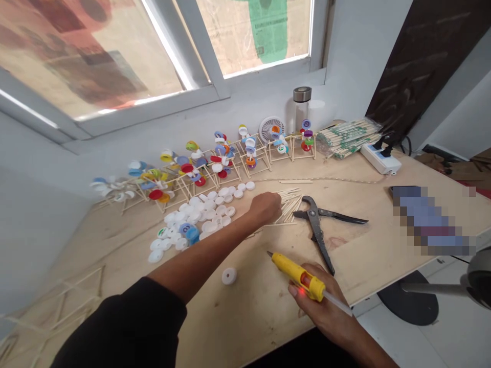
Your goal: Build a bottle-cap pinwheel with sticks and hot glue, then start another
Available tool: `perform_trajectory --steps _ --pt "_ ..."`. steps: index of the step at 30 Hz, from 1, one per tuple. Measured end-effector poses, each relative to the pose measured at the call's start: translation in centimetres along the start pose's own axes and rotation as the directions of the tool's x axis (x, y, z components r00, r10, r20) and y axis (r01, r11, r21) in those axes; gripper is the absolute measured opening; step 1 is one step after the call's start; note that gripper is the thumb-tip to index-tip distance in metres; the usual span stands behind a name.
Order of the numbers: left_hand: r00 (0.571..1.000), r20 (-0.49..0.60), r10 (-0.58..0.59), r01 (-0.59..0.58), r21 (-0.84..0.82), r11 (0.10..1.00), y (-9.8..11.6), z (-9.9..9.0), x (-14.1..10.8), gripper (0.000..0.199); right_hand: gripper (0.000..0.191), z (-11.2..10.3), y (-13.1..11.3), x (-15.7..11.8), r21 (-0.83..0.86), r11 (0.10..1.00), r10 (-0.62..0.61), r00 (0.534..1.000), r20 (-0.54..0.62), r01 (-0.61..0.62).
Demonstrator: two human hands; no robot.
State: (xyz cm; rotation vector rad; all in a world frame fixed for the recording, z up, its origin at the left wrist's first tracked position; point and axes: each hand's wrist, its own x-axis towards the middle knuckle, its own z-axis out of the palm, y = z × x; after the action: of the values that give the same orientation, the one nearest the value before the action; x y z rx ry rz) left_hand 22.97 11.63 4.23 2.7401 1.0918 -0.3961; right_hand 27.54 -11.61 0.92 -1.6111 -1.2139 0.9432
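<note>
My left hand [266, 208] is closed at the left edge of a pile of thin wooden sticks [292, 204]; its fingertips are hidden, so what they hold cannot be seen. In my right hand [326, 312] is a yellow glue gun [295, 271], its nozzle pointing up and left and a clear glue stick out of its rear. A red light glows by my fingers. One white bottle cap [229, 276] lies alone left of the nozzle. Many white caps [209, 214], with a few blue ones [192, 235], are spread beyond my left forearm.
Black-handled pliers [316, 230] lie right of the sticks. Stick frames with coloured caps [199, 168] line the wall. Behind stand a small fan [271, 130] and a bottle [302, 110]. Packaged sticks [349, 137], a power strip [381, 158] and a blurred phone-like object [429, 220] are at right.
</note>
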Motion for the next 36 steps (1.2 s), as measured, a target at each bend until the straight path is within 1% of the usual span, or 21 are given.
perform_trajectory --steps 6,10,13,17,20,23,26,30,33,36 --pt "1.000 0.010 -0.018 0.018 0.017 1.000 0.7 -0.4 0.0 0.023 0.021 0.0 -0.2 0.1 -0.017 1.000 -0.008 1.000 -0.016 0.007" --pt "1.000 0.007 -0.004 0.004 0.000 1.000 0.1 -1.1 -1.6 0.020 0.021 0.1 -0.1 0.0 0.008 1.000 0.010 1.000 -0.020 -0.010" --pt "1.000 0.013 0.019 -0.019 -0.021 1.000 -1.5 -1.8 -3.8 0.018 0.020 0.0 -0.1 0.0 -0.003 1.000 -0.005 1.000 -0.028 0.005" --pt "0.997 0.052 0.064 -0.060 -0.083 0.995 -4.5 -2.2 -6.9 0.014 0.020 -0.1 -0.2 0.1 -0.039 0.999 -0.026 0.999 -0.022 0.025" --pt "0.997 0.073 0.018 -0.014 -0.062 0.998 -6.7 -1.9 -8.8 0.012 0.020 -0.2 -0.1 0.1 -0.064 0.998 -0.021 1.000 -0.013 0.020" --pt "0.996 0.076 -0.056 0.055 0.015 0.998 -7.9 -1.3 -10.0 0.012 0.022 -0.1 0.0 0.0 -0.087 0.996 -0.015 1.000 -0.014 0.014" --pt "0.996 0.058 -0.068 0.063 0.073 0.995 -8.2 -0.5 -10.3 0.015 0.023 0.0 0.2 -0.1 -0.097 0.995 -0.014 1.000 -0.024 0.012" --pt "0.997 0.034 -0.075 0.071 0.105 0.992 -8.1 0.1 -9.9 0.016 0.022 0.0 0.2 -0.1 -0.086 0.996 0.005 1.000 -0.003 -0.005" --pt "0.995 0.033 -0.092 0.087 0.132 0.987 -8.1 0.1 -9.6 0.016 0.022 0.0 0.0 0.0 -0.082 0.996 0.023 1.000 0.001 -0.023" --pt "0.996 0.028 -0.087 0.083 0.134 0.988 -8.2 -0.5 -9.4 0.016 0.023 0.0 -0.1 0.0 -0.074 0.997 0.024 1.000 -0.001 -0.024"
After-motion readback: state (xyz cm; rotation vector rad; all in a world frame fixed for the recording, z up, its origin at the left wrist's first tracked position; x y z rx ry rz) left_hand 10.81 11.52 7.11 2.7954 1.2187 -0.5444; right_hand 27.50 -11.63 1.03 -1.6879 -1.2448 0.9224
